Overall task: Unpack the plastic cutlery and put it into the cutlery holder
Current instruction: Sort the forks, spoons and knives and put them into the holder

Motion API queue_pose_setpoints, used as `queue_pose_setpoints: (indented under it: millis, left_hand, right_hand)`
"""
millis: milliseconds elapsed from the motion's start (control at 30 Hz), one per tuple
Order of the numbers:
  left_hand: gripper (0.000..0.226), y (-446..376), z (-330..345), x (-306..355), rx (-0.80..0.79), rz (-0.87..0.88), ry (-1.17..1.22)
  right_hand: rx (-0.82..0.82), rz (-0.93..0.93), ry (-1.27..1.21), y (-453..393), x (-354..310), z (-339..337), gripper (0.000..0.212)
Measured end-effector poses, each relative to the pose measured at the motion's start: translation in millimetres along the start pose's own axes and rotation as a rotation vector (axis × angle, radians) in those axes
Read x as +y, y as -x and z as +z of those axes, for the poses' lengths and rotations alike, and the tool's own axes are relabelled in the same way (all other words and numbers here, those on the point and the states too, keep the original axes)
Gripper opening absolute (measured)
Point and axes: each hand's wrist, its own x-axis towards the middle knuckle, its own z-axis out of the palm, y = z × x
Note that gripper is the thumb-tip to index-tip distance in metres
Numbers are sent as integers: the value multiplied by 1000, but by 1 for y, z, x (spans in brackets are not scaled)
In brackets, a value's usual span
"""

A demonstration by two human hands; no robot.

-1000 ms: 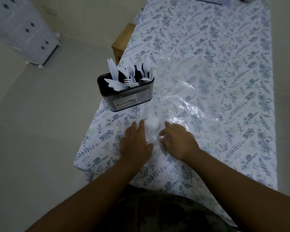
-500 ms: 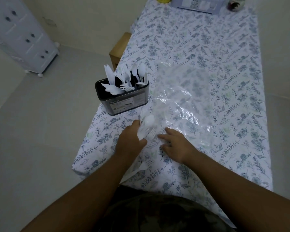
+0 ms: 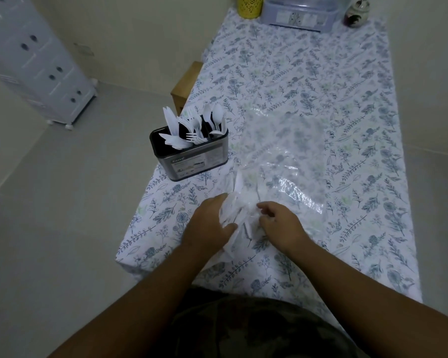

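A dark metal cutlery holder point(image 3: 197, 161) stands near the table's left edge, with several white plastic knives, forks and spoons point(image 3: 194, 125) sticking out of it. A clear plastic bag point(image 3: 282, 161) lies spread across the flowered tablecloth, its near end bunched between my hands. My left hand point(image 3: 210, 223) grips that bunched end, with white cutlery pieces point(image 3: 237, 202) inside the film. My right hand point(image 3: 279, 223) pinches the film from the right side. How many pieces the bag holds is hidden by glare.
The table point(image 3: 347, 99) runs away from me; its left edge drops to a grey floor. A yellow cup point(image 3: 250, 6), a plastic box point(image 3: 300, 14) and a small jar point(image 3: 356, 12) stand at the far end. A wooden stool point(image 3: 185, 85) and a white drawer unit point(image 3: 36, 60) are left.
My hands went from lying flat on the bag to gathering its near end. The left hand has closed on the bundle and raised it slightly; the right hand now pinches the film.
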Motion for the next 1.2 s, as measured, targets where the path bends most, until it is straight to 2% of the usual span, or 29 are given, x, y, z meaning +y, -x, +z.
queue_pose_setpoints:
  millis: [167, 300, 367, 467, 533, 700, 867, 1000, 1067, 1200]
  left_hand:
    - [41, 13, -17, -22, 162, 2, 5]
    - [25, 32, -29, -43, 289, -192, 21]
    - [19, 44, -32, -48, 252, -283, 98]
    - [16, 61, -26, -52, 43, -285, 94]
    - [17, 67, -19, -52, -27, -236, 36]
    - [24, 56, -4, -45, -35, -162, -71]
    - [18, 41, -2, -42, 6, -79, -4]
    - [13, 39, -5, -56, 56, -95, 17]
    - [12, 39, -8, -62, 74, -101, 25]
    - [14, 39, -12, -66, 91, -103, 61]
  right_hand:
    - [54, -17, 26, 4, 10, -1, 30]
    - [60, -82, 105, 5, 14, 2, 20]
    - [42, -107, 132, 7, 11, 4, 15]
    - [-39, -94, 149, 12, 5, 7, 9]
    - [-84, -75, 169, 15, 2, 11, 8]
    - [-115, -61, 175, 18, -8, 18, 11]
    - [-87, -19, 141, 16, -7, 16, 14]
    - [-102, -49, 226, 21, -4, 14, 19]
    - [-35, -42, 259, 24, -3, 15, 14]
    - [176, 77, 62, 19, 1, 13, 9]
